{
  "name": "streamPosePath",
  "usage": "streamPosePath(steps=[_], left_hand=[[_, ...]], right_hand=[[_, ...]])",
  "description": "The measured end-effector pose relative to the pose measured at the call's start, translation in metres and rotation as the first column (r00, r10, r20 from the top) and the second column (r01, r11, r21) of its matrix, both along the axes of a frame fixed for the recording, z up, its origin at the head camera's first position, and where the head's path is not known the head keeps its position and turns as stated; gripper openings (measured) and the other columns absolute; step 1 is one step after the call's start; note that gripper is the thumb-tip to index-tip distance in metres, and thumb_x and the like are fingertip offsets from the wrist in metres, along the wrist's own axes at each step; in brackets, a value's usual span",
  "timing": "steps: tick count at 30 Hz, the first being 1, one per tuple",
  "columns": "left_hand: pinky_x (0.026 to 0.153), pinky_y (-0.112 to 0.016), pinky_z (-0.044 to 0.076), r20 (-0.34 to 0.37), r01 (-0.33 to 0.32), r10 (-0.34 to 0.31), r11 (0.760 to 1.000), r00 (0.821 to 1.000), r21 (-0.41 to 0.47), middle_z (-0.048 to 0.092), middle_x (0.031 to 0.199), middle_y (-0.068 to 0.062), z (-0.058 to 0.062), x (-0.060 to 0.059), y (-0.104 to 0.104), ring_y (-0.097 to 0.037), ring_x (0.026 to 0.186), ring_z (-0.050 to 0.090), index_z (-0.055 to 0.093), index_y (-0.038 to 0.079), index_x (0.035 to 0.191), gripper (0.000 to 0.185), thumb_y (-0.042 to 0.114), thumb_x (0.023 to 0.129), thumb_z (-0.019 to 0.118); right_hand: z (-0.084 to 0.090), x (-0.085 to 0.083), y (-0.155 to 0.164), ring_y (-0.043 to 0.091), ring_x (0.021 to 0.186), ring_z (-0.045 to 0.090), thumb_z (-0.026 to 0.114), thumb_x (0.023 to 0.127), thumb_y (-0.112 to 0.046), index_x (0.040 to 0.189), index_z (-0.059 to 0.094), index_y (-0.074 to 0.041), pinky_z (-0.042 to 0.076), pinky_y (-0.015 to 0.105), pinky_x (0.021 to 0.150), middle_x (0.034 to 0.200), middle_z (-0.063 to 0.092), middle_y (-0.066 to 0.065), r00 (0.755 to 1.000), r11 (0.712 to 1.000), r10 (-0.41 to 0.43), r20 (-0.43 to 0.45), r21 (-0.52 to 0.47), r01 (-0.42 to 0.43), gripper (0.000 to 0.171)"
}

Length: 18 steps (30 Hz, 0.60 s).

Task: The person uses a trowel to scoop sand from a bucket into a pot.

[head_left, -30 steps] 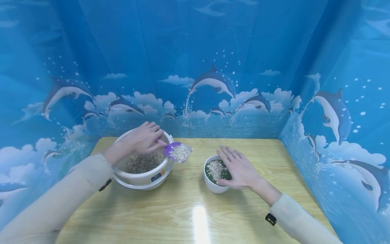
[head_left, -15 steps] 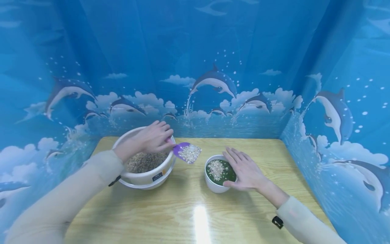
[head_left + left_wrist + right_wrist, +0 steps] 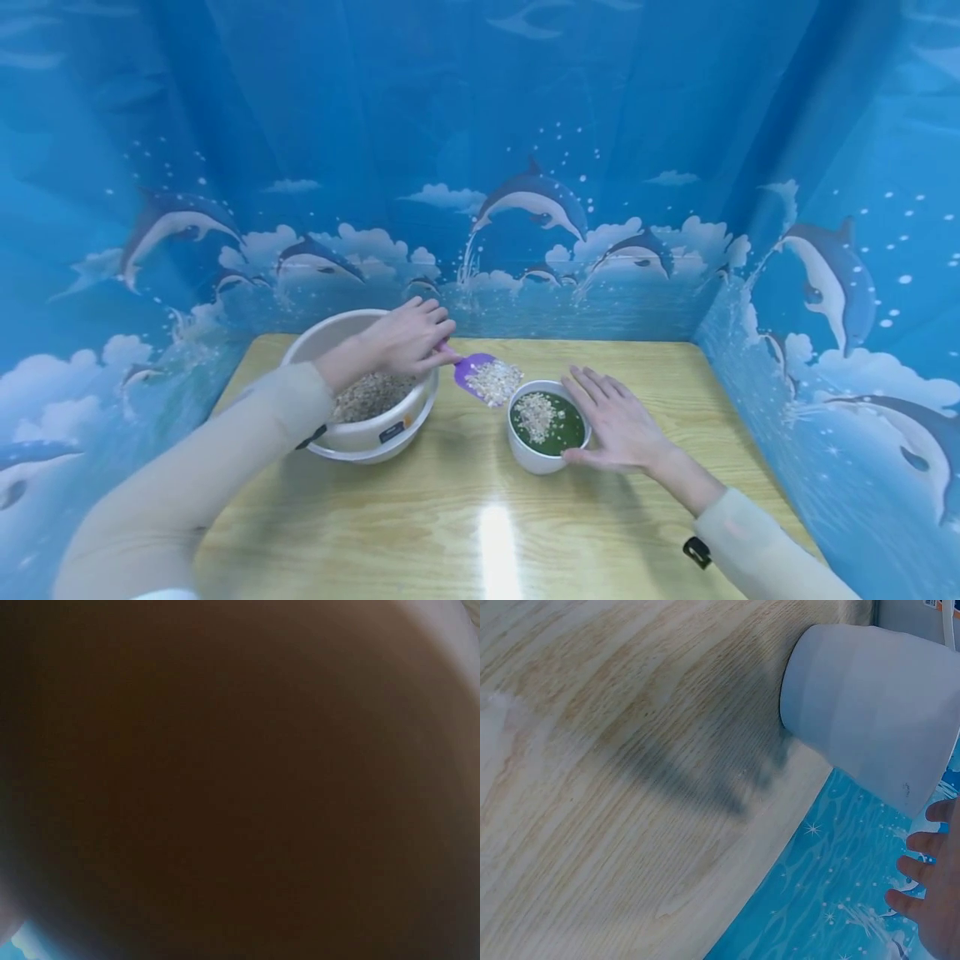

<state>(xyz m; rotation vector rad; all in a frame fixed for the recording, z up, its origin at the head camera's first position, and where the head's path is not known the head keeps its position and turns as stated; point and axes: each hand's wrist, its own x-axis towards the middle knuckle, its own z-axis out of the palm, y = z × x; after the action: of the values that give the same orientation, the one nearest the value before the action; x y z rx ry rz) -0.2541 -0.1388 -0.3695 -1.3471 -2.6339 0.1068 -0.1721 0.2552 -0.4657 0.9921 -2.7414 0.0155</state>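
A: Where is the purple scoop [image 3: 483, 379] held?

B: Its handle is pinched by the left hand [image 3: 408, 340], beside the small white pot [image 3: 546, 433]. The loose, light grains seem easily spilled, so it is best kept level.

A: And the right hand [image 3: 622, 421]?

B: Fingers straight, laid against the pot's rim.

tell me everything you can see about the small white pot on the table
The small white pot is round with smooth, plain walls that look like ceramic or plastic, tapering toward the base. It stands upright on the wooden table, right of the big white bowl. Inside is a dark green filling with a pile of pale flakes on top. The right hand rests against its right rim, fingers straight. The purple scoop, loaded with flakes, hovers by its left rim.
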Motion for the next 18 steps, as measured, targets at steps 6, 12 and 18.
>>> streamPosePath(steps=[6,12,18], left_hand=[[0.085,-0.041,0.045,-0.004,0.020,-0.020,1.000,1.000,-0.014,0.061,0.092,-0.002,-0.002,0.001,0.007,-0.022,0.091,0.055,0.060,0.016,0.098,0.042,0.055,0.108,0.049],[0.085,-0.040,0.044,0.009,0.020,-0.020,1.000,1.000,-0.023,0.060,0.092,-0.003,0.001,0.004,0.009,-0.022,0.091,0.054,0.061,0.015,0.099,0.042,0.055,0.108,0.048],[0.085,-0.039,0.044,0.003,0.033,-0.033,0.999,0.999,-0.041,0.061,0.094,-0.002,0.007,0.006,0.013,-0.020,0.091,0.053,0.061,0.015,0.100,0.042,0.054,0.108,0.047]], right_hand=[[-0.004,0.000,0.003,0.048,0.149,0.046,0.054,0.081,-0.091,0.161,0.036,-0.003,0.040,0.065,0.118,0.168,0.037,0.025,1.000,1.000,-0.001,-0.004,0.010,0.001,0.120],[-0.007,0.002,0.005,0.048,0.149,0.046,0.057,0.083,-0.087,0.162,0.034,-0.003,0.040,0.065,0.119,0.167,0.038,0.026,1.000,1.000,-0.015,0.015,0.025,0.015,0.118],[-0.010,0.002,0.006,0.047,0.149,0.046,0.061,0.082,-0.084,0.162,0.033,-0.003,0.041,0.063,0.119,0.167,0.039,0.025,1.000,0.999,-0.022,0.016,0.031,0.022,0.118]])
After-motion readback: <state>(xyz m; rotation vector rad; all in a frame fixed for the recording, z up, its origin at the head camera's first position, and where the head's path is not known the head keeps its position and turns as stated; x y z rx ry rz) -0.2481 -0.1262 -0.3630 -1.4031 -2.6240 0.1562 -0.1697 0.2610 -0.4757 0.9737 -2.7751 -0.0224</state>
